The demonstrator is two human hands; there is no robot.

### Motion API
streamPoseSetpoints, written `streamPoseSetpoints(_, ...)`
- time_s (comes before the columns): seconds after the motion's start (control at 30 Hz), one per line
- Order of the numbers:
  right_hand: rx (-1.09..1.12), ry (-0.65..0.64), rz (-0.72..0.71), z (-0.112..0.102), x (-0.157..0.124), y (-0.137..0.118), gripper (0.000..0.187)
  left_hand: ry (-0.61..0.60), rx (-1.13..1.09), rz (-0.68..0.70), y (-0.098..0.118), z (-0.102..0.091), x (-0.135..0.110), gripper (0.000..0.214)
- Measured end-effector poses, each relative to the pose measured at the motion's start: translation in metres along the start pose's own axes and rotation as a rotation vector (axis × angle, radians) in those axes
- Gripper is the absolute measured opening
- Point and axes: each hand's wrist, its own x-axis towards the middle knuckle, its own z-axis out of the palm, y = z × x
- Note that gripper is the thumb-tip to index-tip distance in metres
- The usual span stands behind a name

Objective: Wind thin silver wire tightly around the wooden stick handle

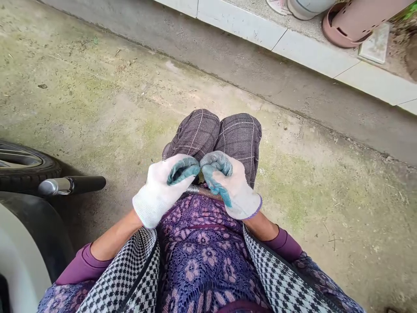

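Note:
My left hand (pixel 172 180) wears a white glove with a teal-coated palm, its thumb and fingers curled into a pinch. My right hand (pixel 228 180), gloved the same way, is closed with thumb against fingers. The fingertips of both hands meet above my lap; whatever lies between them is too small or hidden to make out. Across my lap, under the hands, rests a tool with a brown handle (pixel 209 193) and a shiny metal part, mostly covered by the gloves. My knees in checked grey trousers (pixel 239 134) are just beyond the hands.
On the left stand a vehicle wheel (pixel 22 163) and a black bar with a silver end (pixel 86 184). A white-tiled ledge (pixel 302 52) runs along the top right, with a pink cylindrical stand (pixel 348 26) and a pale container (pixel 308 6). Rough concrete ground (pixel 107 108) surrounds me.

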Motion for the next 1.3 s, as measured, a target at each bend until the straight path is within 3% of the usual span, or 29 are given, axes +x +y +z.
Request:
streamPoseSetpoints(0.1,-0.161,-0.019,-0.187,-0.005,-0.009,0.003,0.007,-0.195,-0.728,-0.428,-0.001,0.013,0.003,0.021)
streamPoseSetpoints(0.2,-0.265,-0.029,-0.293,-0.01,-0.013,0.005,0.007,-0.398,-1.086,-0.593,-0.007,0.02,0.004,0.033)
streamPoseSetpoints(0.27,-0.257,0.008,-0.28,-0.011,-0.012,0.006,0.007,-0.387,-1.052,-0.545,-0.009,0.02,0.002,0.031)
streamPoseSetpoints(0.3,-0.225,0.037,-0.25,-0.011,-0.011,0.006,0.007,-0.321,-0.965,-0.486,-0.009,0.018,-0.001,0.028)
streamPoseSetpoints(0.47,-0.067,0.113,-0.081,-0.008,-0.003,0.006,0.011,0.156,-0.109,0.004,-0.008,0.009,-0.018,0.036)
streamPoseSetpoints(0.57,-0.048,0.118,-0.077,-0.005,-0.002,0.003,0.01,0.177,0.265,0.267,-0.011,0.009,-0.024,0.025)
streamPoseSetpoints(0.63,-0.062,0.117,-0.074,-0.005,-0.002,0.002,0.011,0.143,0.341,0.311,-0.013,0.011,-0.023,0.024)
streamPoseSetpoints(0.8,-0.119,0.073,-0.083,-0.011,-0.004,0.005,0.01,0.154,0.264,0.241,-0.012,0.014,-0.016,0.03)
streamPoseSetpoints(1.13,-0.299,0.0,-0.214,-0.018,-0.007,0.006,0.009,-0.043,-0.071,-0.012,0.003,0.001,-0.001,0.014)
streamPoseSetpoints(1.3,-0.308,0.011,-0.269,-0.018,-0.009,0.002,0.007,-0.39,-0.709,-0.311,-0.011,-0.003,0.002,0.034)
